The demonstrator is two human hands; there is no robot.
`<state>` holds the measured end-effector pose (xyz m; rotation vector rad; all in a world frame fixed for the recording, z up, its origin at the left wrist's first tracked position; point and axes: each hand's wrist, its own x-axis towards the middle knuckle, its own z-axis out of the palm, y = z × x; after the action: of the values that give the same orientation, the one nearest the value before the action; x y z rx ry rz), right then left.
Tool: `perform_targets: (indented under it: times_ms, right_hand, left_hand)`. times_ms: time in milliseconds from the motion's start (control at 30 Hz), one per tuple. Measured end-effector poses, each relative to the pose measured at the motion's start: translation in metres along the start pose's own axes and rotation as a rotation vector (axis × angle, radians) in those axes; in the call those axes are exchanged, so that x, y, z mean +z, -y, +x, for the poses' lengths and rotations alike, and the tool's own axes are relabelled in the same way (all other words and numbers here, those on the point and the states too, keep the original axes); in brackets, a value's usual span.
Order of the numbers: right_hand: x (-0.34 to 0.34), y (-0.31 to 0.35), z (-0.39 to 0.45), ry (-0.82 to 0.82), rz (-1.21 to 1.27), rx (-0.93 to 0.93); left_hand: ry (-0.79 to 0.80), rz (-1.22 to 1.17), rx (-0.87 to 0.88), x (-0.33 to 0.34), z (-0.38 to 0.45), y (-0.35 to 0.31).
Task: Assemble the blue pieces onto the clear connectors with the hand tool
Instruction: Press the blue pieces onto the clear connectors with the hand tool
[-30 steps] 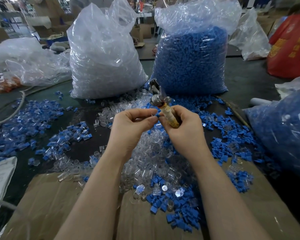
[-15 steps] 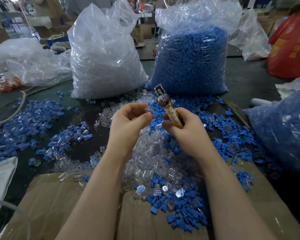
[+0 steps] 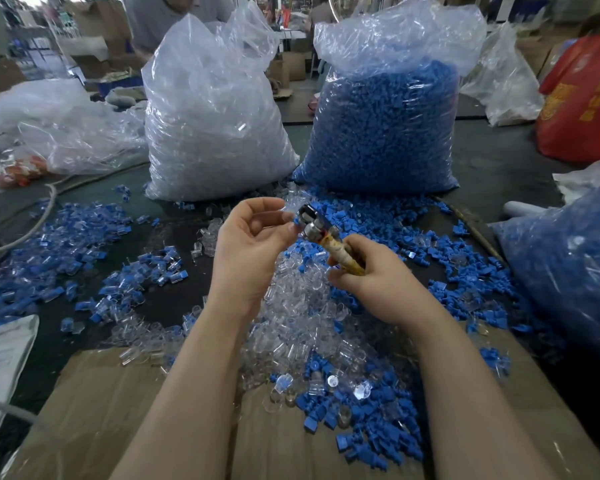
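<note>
- two hands raised over the bench, both above a loose pile of clear connectors.
- right hand: fingers curled tight round the yellowish handle of the hand tool; metal head tilted up and to the left, toward the other hand.
- left hand: palm turned up, fingers loosely curled; thumb and fingertip closed together right at the tool's metal head, on something small with a speck of blue showing. cannot tell for certain what part is pinched: too small, half hidden by the head.
- blue pieces: scattered heap on the cardboard sheet at near edge, mixed with a few clear ones; more spread to the right of the hands and behind them.
- finished-looking blue-and-clear parts: strewn across the dark table on the left, well apart from the hands.
- large bag of clear parts: upright at back, left of centre; open at top.
- large bag of blue parts: upright just beside it on the right, loose blue pieces spilled at its foot.
- further blue-filled bag at right edge; red sack behind it.
- crumpled clear plastic at far left.
</note>
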<state>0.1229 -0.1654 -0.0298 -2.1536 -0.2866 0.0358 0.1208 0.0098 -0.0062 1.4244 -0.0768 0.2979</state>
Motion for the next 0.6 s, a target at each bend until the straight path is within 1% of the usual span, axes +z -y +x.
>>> perform_targets:
  times_ms: [233, 600]
  right_hand:
    - [0.0014, 0.0012, -0.0022, -0.022, -0.105, -0.025]
    - [0.0051, 0.0019, -0.0034, -0.104, -0.207, -0.024]
  left_hand:
    - [0.001, 0.018, 0.01, -0.0016, 0.0009, 0.0013]
    - [0.0, 0.014, -0.036, -0.0013, 0.0009, 0.002]
